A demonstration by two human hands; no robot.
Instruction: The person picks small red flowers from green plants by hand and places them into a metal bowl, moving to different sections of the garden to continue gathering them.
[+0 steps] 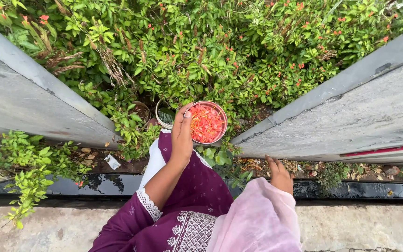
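Round bowl heaped with red-orange flower petals

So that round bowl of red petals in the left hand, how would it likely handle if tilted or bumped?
The bowl looks rigid and probably light, since the left hand holds it alone by the rim. The petals lie loose and heaped, so a tilt would likely spill them. Round as it is, it might roll if dropped among the shrubs.

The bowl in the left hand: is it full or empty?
Nearly full: the bowl, held by the left hand, is heaped with red-orange flower petals close to its rim.
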